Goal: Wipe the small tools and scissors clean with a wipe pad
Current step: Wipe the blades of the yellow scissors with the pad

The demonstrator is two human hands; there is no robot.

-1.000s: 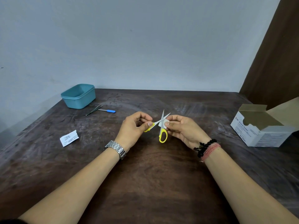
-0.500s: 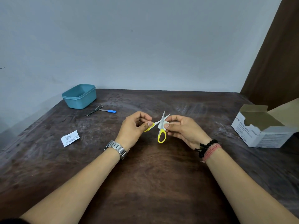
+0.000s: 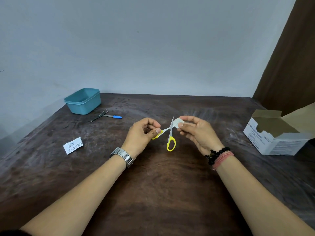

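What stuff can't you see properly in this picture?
Head view only:
- Inside of the blue tub: its near wall hides it.
- Print on the paper packet: too small.
- One scissors blade: wrapped by the wipe pad.
- White box: its contents are shadowed, and the picture edge cuts its flap.

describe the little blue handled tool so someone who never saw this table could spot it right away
Start at the teal plastic tub in the table's far left corner. Just in front of it, toward the hands, two slim tools lie on the dark wood: metal tweezers and, right of them, the blue-handled tool. Its bright blue grip sets it apart from the all-metal tweezers.
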